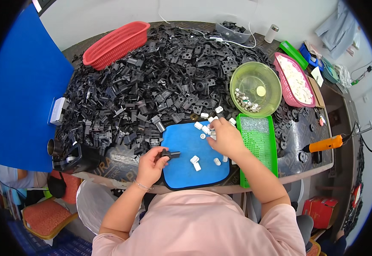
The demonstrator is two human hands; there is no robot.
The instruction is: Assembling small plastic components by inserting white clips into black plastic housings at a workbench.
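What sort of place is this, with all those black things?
Probably a workshop or small factory: black parts are heaped across the table, metal pieces sit in a bowl, and there's an orange power tool.

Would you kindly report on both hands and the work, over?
Left hand holding black part. Right hand among white pieces. Black heap crowding far edge of blue mat.

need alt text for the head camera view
The left hand pinches a black plastic part over a blue mat; the right hand is at small white pieces by the mat's far edge. Beyond spreads a large heap of black plastic parts, with a red basket at its back left; a green tray and orange electric screwdriver lie right.
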